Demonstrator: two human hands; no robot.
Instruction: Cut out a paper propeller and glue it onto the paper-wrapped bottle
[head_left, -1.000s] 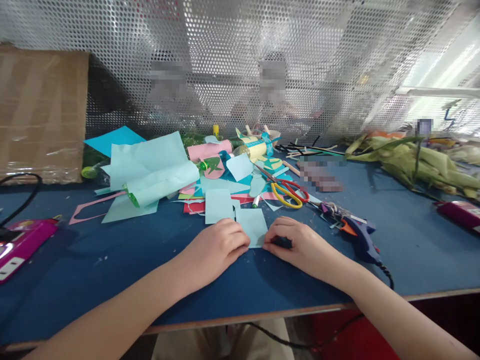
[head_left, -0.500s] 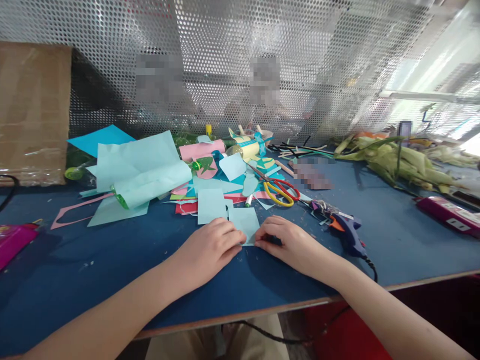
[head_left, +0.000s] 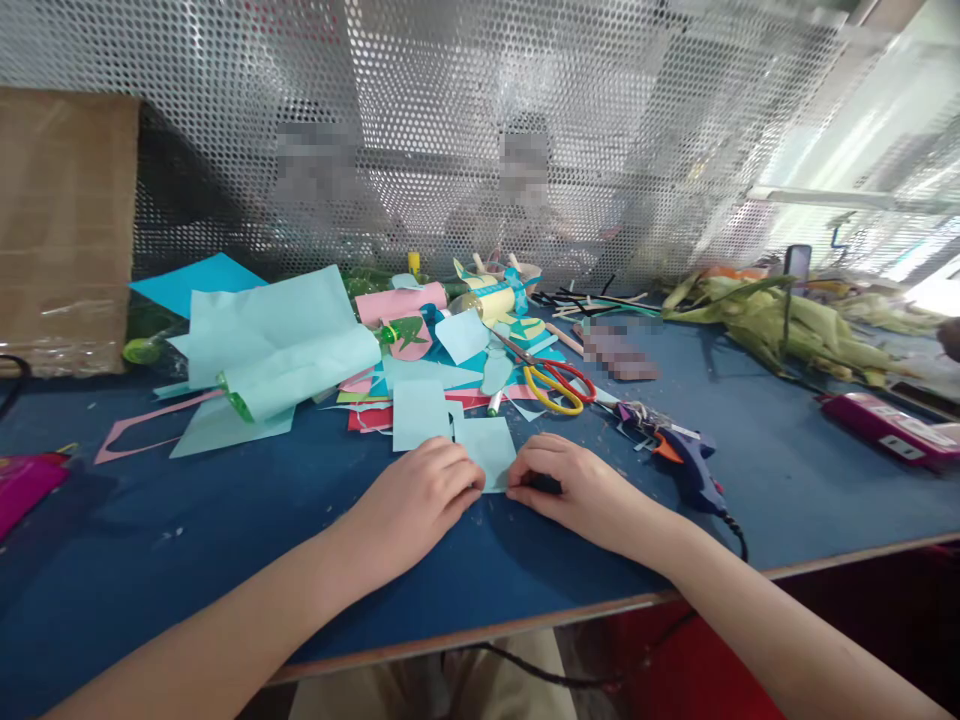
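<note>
A small light-blue sheet of paper (head_left: pixel 487 448) lies on the blue table between my two hands. My left hand (head_left: pixel 433 485) is closed, its fingertips pinching the near left edge of that sheet. At the near right corner, my right hand (head_left: pixel 564 478) also pinches the paper between thumb and fingers. Just beyond my left hand is another light-blue paper piece (head_left: pixel 418 412). Scissors with red and yellow handles (head_left: pixel 556 388) rest past my right hand, and a dark blue glue gun (head_left: pixel 690 465) lies to its right.
Coloured paper scraps (head_left: pixel 371 415) are piled behind the hands. A bottle wrapped in light-blue paper (head_left: pixel 300 370) lies on the left, near a cardboard sheet (head_left: pixel 67 230). Corn husks (head_left: pixel 772 325) and a purple box (head_left: pixel 889 428) sit on the right. The table's front edge (head_left: pixel 480 637) is close.
The view has shifted slightly. My left fingertips have drawn back a little to the left along the sheet's edge; my right hand keeps nearly the same place.
</note>
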